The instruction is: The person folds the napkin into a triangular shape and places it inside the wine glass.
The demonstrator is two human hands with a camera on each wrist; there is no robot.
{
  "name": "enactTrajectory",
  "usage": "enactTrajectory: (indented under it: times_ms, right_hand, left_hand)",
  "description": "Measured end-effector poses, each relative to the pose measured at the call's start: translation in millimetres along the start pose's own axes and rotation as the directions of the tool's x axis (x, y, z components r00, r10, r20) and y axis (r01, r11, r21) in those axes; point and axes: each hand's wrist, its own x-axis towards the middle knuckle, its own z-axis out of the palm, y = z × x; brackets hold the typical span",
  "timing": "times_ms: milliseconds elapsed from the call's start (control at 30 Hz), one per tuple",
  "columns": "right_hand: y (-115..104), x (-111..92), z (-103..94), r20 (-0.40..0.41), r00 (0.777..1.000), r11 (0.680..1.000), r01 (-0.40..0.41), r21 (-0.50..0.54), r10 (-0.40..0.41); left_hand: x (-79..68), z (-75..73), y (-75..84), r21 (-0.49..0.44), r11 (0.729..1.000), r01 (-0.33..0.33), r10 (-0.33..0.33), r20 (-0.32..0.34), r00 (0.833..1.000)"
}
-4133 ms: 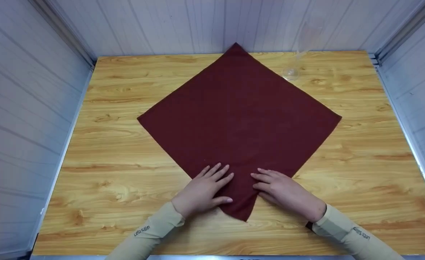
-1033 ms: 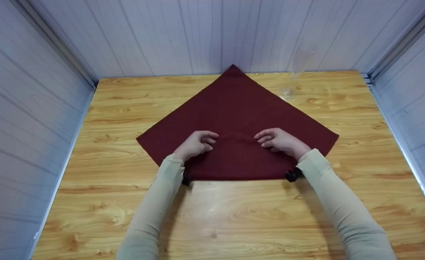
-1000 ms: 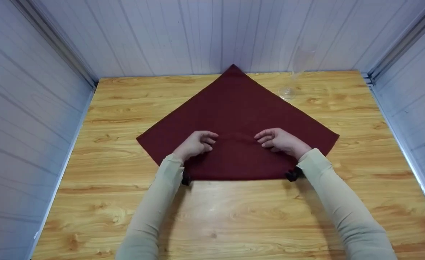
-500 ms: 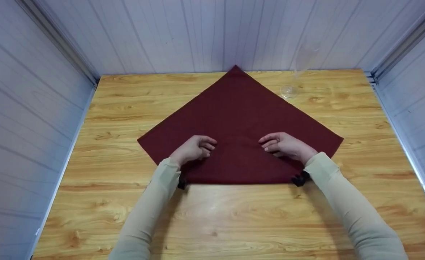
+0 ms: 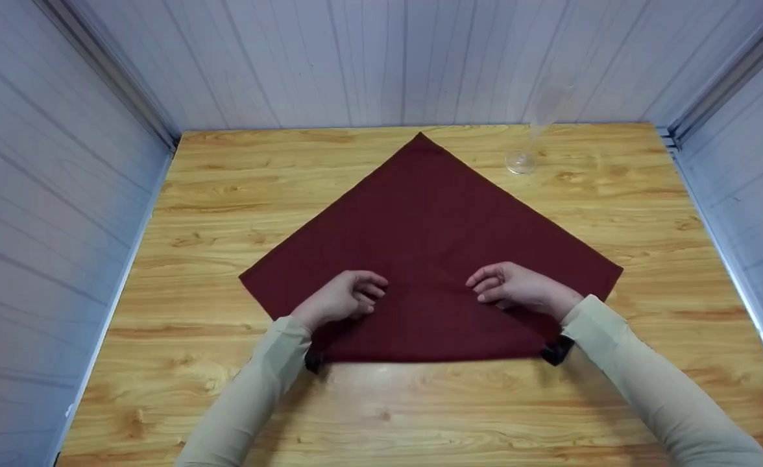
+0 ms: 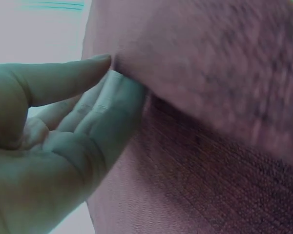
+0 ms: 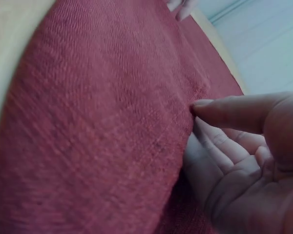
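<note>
A dark red cloth napkin [image 5: 420,214] lies cornerwise on the wooden table, its near corner folded over so that a straight fold faces me. My left hand [image 5: 346,295] pinches the folded flap's edge on the left; the left wrist view shows the thumb [image 6: 73,78] at the edge and fingers tucked beneath the cloth. On the right, my right hand [image 5: 521,287] pinches the same flap, thumb [image 7: 234,111] above and fingers partly hidden under it in the right wrist view. The flap's underside is out of sight.
A clear stemmed glass [image 5: 521,161] stands at the back right, just beyond the napkin's edge and hard to see. Pale panelled walls [image 5: 290,65] enclose the wooden table [image 5: 381,415] at the back and both sides.
Earlier, both hands lay flat near the unfolded near corner; that corner is now folded over. Within the last second, both hands have drawn the napkin towards me, its far tip leaving the back wall.
</note>
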Motion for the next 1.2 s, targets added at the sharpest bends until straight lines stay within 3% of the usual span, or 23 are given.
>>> enactTrajectory:
  times_ms: [333, 767, 1200]
  right_hand:
    - [-1, -4, 2.8, -0.046, 0.999, 0.998, -0.01, -0.067, 0.007]
    - [-12, 11, -12.6, -0.145, 0.989, 0.997, 0.027, -0.079, -0.038]
    - [-33, 41, -38.0, -0.258, 0.965, 0.997, 0.023, -0.071, -0.041]
  left_hand:
    - [-2.8, -1.5, 0.2, 0.012, 0.999, 0.036, -0.036, -0.037, 0.999]
    - [23.3, -13.4, 12.6, 0.019, 0.999, 0.043, -0.041, -0.081, 0.996]
    - [58.8, -35.1, 26.0, -0.085, 0.995, 0.046, -0.057, -0.138, 0.989]
